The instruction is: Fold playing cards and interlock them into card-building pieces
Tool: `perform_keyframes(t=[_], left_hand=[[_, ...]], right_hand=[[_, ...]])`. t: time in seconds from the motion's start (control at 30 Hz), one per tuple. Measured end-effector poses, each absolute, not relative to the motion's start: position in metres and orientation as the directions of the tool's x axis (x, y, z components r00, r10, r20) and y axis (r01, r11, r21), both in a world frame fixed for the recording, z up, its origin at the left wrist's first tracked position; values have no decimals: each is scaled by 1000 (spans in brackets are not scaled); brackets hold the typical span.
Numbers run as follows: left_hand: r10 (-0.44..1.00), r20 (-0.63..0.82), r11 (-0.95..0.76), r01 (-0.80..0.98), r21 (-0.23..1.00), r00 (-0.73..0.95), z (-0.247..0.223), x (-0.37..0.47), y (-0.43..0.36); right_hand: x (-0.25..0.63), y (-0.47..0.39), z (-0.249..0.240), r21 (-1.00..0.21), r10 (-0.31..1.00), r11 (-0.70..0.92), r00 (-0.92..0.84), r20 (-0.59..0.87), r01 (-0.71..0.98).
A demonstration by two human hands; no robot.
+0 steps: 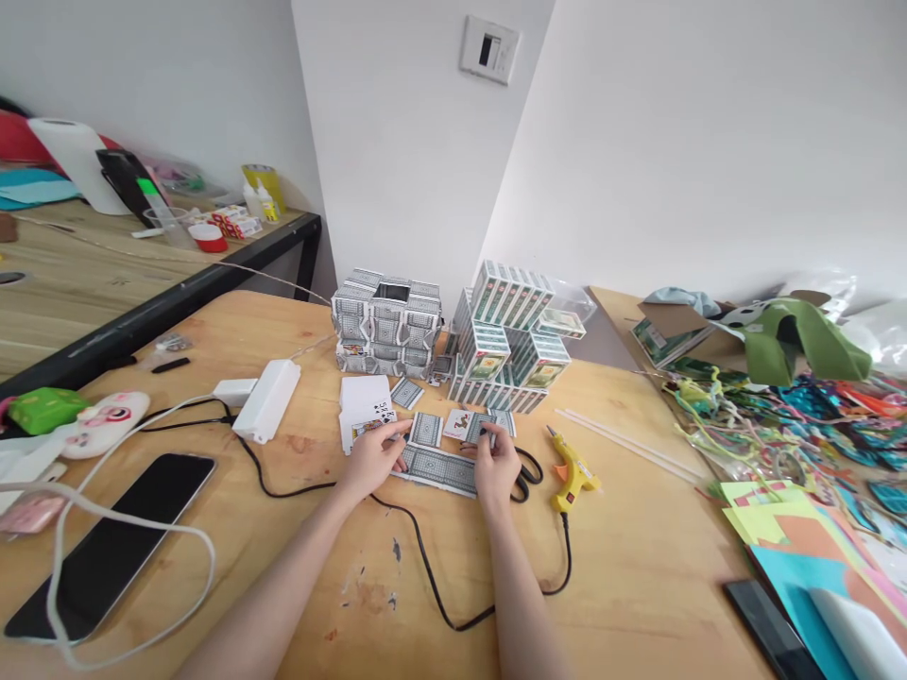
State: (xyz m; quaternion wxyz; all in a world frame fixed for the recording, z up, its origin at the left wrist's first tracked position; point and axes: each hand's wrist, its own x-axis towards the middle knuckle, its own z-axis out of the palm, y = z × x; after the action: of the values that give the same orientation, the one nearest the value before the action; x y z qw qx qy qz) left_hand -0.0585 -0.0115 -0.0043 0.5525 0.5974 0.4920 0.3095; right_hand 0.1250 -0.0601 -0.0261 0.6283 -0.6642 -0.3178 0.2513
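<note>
Playing cards with grey patterned backs lie in front of me, several joined into a long strip. My left hand is at the strip's left end, fingers bent around its edge beside a patterned card. At the right end, my right hand has its fingers bent together on a patterned playing card; its fingertips are partly hidden. A joker card lies face up between the hands. Left of them is a pile of cards, some face up. Black-handled scissors lie partly behind my right hand.
Behind stand a structure of folded cards and stacked card boxes. A yellow glue gun lies right, its black cord looping across the table. Clear glue sticks, phone, white power adapter and coloured paper surround the area.
</note>
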Motion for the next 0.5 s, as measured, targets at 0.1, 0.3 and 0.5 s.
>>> perform_keyframes(t=[0.1, 0.3, 0.5], left_hand=[[927, -171, 101, 217, 971, 335, -7, -59, -11], [925, -153, 106, 152, 983, 349, -13, -60, -8], [927, -149, 102, 151, 983, 345, -12, -59, -9]], right_hand=[[124, -59, -27, -998, 794, 12, 607, 43, 54], [125, -57, -27, -1000, 841, -1, 541, 4, 8], [126, -59, -24, -997, 746, 61, 666, 11, -51]])
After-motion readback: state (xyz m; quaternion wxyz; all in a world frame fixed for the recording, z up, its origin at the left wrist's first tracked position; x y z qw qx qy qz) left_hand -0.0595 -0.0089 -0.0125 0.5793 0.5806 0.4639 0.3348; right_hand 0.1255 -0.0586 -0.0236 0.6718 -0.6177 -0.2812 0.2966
